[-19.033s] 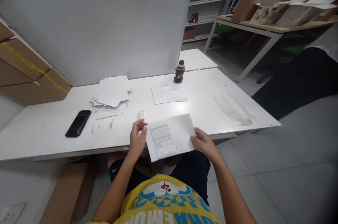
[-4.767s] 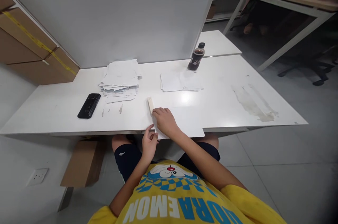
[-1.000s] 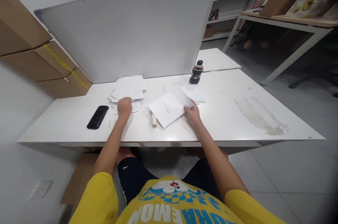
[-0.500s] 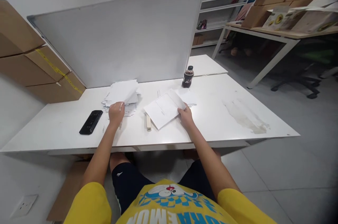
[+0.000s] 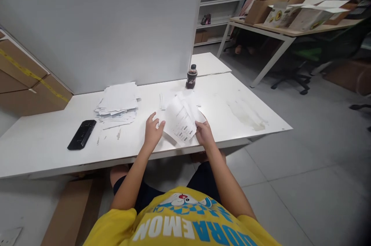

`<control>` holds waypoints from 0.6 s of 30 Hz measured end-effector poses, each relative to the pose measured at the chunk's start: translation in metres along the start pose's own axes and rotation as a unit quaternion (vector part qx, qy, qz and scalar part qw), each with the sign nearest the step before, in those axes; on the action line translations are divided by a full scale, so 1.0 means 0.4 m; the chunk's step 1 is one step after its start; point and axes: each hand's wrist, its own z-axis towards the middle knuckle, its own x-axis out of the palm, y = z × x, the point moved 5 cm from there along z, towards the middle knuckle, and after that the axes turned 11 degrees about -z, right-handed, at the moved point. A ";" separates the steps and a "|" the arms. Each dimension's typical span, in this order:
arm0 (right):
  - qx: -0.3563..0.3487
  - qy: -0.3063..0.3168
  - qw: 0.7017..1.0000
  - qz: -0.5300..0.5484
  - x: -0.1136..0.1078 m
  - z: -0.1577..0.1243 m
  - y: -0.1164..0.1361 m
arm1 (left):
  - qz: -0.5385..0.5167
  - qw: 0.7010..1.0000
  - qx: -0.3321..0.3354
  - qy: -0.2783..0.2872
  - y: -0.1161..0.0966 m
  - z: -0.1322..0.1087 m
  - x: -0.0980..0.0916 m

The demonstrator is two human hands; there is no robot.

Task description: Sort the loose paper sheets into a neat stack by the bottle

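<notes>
Both my hands hold a printed white sheet of paper point(image 5: 180, 122) raised a little above the white table point(image 5: 43, 149), near its front edge. My left hand point(image 5: 152, 132) pinches the sheet's left edge. My right hand point(image 5: 204, 133) grips its lower right corner. An untidy stack of white papers point(image 5: 117, 105) lies to the left. A thinner pile of sheets point(image 5: 166, 99) lies just behind the held sheet.
A black phone point(image 5: 82, 134) lies at the left of the table. A dark drink bottle point(image 5: 191, 77) stands by the whiteboard point(image 5: 101, 33) at the back. Cardboard boxes point(image 5: 26, 83) are on the left, and a second table point(image 5: 290, 29) with boxes on the right.
My left hand left the paper stack and came over to the sheet in my right hand. The sheet now stands steeper, with both hands on it, nearer the table's front edge.
</notes>
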 end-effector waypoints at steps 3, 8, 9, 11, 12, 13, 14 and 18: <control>0.010 -0.004 1.000 -0.008 -0.045 -0.024 0.015 | -0.017 0.994 -0.019 0.105 0.004 0.019 0.047; 0.031 -0.065 0.997 -0.017 -0.105 -0.013 0.012 | -0.064 0.977 -0.019 0.201 -0.008 0.046 0.098; 0.038 -0.072 0.997 -0.011 -0.113 -0.009 0.009 | -0.068 0.976 -0.024 0.204 -0.004 0.047 0.109; 0.043 -0.074 0.996 0.008 -0.123 -0.004 0.005 | -0.074 0.977 -0.036 0.199 0.010 0.040 0.132; 0.042 -0.073 0.996 0.019 -0.126 -0.004 0.005 | -0.079 0.978 -0.038 0.189 0.018 0.032 0.142; 0.039 -0.075 0.996 0.031 -0.128 -0.004 0.006 | -0.084 0.980 -0.036 0.175 0.024 0.023 0.148; 0.036 -0.077 0.996 0.040 -0.130 -0.004 0.007 | -0.090 0.983 -0.028 0.156 0.026 0.011 0.149; 0.042 -0.060 0.996 0.047 -0.119 -0.006 0.007 | -0.145 0.981 0.068 0.108 -0.024 -0.046 0.113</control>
